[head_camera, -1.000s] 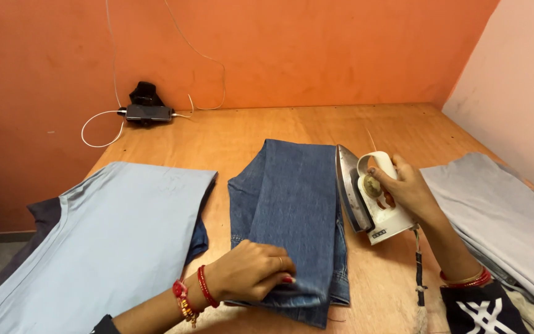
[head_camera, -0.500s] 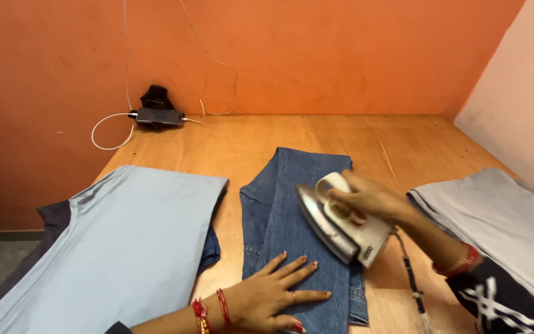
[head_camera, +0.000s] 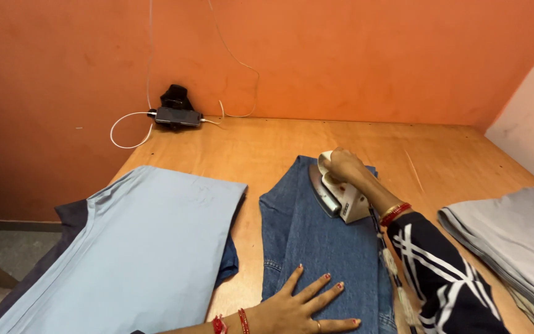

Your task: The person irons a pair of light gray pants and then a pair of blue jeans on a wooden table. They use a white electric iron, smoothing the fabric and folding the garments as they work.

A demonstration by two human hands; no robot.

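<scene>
Folded blue jeans (head_camera: 316, 241) lie lengthwise in the middle of the wooden table (head_camera: 446, 154). My right hand (head_camera: 348, 168) grips the handle of a white electric iron (head_camera: 335, 193), whose soleplate rests flat on the far part of the jeans. My left hand (head_camera: 298, 303) lies flat on the near end of the jeans, fingers spread, pressing the cloth down. The iron's cord (head_camera: 390, 266) trails back along my right sleeve.
A folded light blue garment (head_camera: 137, 247) lies at the left over a darker one. Folded grey cloth (head_camera: 514, 241) is stacked at the right. A black phone on a holder (head_camera: 177, 112) with white cables sits by the orange wall.
My right hand brought the iron from upright beside the jeans down onto them and pushed it to the far end. My left hand went from pinching the fold to lying flat.
</scene>
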